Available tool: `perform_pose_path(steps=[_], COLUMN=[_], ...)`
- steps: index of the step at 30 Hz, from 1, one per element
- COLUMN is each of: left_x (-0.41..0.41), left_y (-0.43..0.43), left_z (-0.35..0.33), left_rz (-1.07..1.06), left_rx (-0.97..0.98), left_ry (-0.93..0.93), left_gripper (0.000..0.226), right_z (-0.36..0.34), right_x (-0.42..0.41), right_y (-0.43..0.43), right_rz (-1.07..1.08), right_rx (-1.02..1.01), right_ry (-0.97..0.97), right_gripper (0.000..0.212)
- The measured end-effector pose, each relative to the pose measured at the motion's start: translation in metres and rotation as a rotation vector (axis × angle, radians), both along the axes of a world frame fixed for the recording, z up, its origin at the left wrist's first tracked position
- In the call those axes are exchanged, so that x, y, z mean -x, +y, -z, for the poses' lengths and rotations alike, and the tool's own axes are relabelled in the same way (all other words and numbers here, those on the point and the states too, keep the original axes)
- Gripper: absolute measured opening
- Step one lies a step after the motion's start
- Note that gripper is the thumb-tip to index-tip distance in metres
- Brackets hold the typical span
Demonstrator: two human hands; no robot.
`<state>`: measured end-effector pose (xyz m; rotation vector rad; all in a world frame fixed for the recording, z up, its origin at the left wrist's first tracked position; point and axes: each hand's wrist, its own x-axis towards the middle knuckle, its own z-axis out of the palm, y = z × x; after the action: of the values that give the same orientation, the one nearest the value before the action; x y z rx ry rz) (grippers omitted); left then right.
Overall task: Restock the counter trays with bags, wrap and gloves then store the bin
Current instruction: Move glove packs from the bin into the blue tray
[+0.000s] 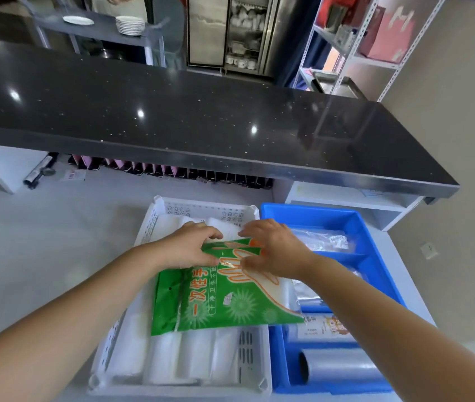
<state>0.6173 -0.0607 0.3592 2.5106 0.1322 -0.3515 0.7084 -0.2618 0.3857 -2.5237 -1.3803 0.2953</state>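
tabletop (pixel 41 242): white surface, carrying a white basket and a blue tray side by side, walls touching or nearly so
left hand (pixel 192 246): fingers curled, pinching the far left edge of the glove pack
white basket (pixel 149 224): perforated walls, sitting left of the blue tray
bag rolls (pixel 189 355): white rolls lying side by side in the basket, filling most of the floor
glove pack (pixel 224 303): green printed pack, lying tilted over the bag rolls in the basket, near right corner overhanging the blue tray
right hand (pixel 274 248): fingers curled, gripping the far right edge of the same pack
blue tray (pixel 311 211): divided into compartments, holding goods in each one visible
clear packs (pixel 323 242): lying in the far compartment
labelled pack (pixel 323 329): lying in a nearer compartment, partly under the glove pack corner
wrap roll (pixel 343 368): clear film roll lying in the nearest compartment
done, judging: bags and wrap looking placed already; gloves being handled at this moment, so the task is looking well past halfway
left, judging: settling the glove pack in its spot, letting go, then storing the bin
unclear: which container is counting as the bin, and whether the pack is going in or coming out
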Motion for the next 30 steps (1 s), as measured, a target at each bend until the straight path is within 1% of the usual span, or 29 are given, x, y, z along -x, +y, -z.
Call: perform_pose_path(steps=[1,3,4,6,8,10,12,14,16,18,20,22,23,24,25,26,27,29,30], left_x=[0.000,0.001,0.001,0.002,0.001,-0.001,-0.003,-0.006,-0.009,-0.013,-0.017,-0.020,-0.019,-0.017,-0.013,-0.009,-0.004,0.004,0.008], left_y=[0.001,0.004,0.003,0.004,0.004,0.003,0.001,0.000,-0.004,-0.009,-0.016,-0.022,-0.024,-0.027,-0.030,-0.034,-0.040,-0.053,-0.060], left_z=[0.002,0.004,0.005,0.004,0.001,-0.003,-0.008,-0.014,-0.022,-0.031,-0.040,-0.047,-0.049,-0.049,-0.047,-0.043,-0.038,-0.024,-0.019], left_rz=[-0.003,-0.017,-0.022,-0.021,-0.007,0.037,0.089,0.090,0.084,0.090,0.078,0.000,-0.082,-0.178,-0.278,-0.368,-0.448,-0.605,-0.667], left_rx=[-0.004,0.011,0.012,0.000,-0.013,-0.052,-0.091,-0.015,0.050,0.021,-0.019,-0.049,-0.053,-0.043,-0.012,0.037,0.097,0.254,0.334], left_ry=[0.027,0.070,0.068,0.032,-0.006,-0.044,-0.081,-0.060,-0.035,-0.115,-0.316,-0.561,-0.668,-0.742,-0.776,-0.757,-0.699,-0.526,-0.457], left_gripper=[0.066,0.072,0.072,0.069,0.057,0.045,0.038,0.030,0.026,0.023,0.031,0.053,0.064,0.071,0.076,0.080,0.084,0.089,0.087], right_z=[0.001,0.001,0.000,-0.003,-0.005,-0.008,-0.012,-0.017,-0.023,-0.031,-0.041,-0.051,-0.055,-0.056,-0.056,-0.055,-0.052,-0.046,-0.042], right_x=[-0.002,-0.008,-0.010,-0.012,-0.011,-0.009,-0.006,-0.004,-0.005,-0.006,-0.009,-0.012,-0.013,-0.013,-0.012,-0.010,-0.008,-0.003,-0.001], right_y=[0.005,0.012,0.014,0.021,0.024,0.026,0.026,0.025,0.021,0.014,0.003,-0.010,-0.017,-0.024,-0.031,-0.038,-0.044,-0.053,-0.057], right_rz=[-0.012,-0.001,-0.007,-0.050,-0.089,-0.098,-0.099,-0.059,0.012,0.050,0.090,0.179,0.233,0.292,0.354,0.418,0.481,0.586,0.622], right_rx=[0.113,0.261,0.303,0.335,0.329,0.310,0.304,0.304,0.318,0.319,0.284,0.237,0.214,0.189,0.159,0.121,0.074,-0.031,-0.089], right_ry=[0.022,0.058,0.050,-0.009,-0.078,-0.088,-0.100,-0.085,-0.030,-0.034,-0.102,-0.131,-0.113,-0.074,-0.025,0.021,0.058,0.118,0.147], right_gripper=[0.071,0.088,0.093,0.096,0.090,0.076,0.065,0.062,0.059,0.048,0.045,0.046,0.044,0.042,0.040,0.038,0.037,0.037,0.037])
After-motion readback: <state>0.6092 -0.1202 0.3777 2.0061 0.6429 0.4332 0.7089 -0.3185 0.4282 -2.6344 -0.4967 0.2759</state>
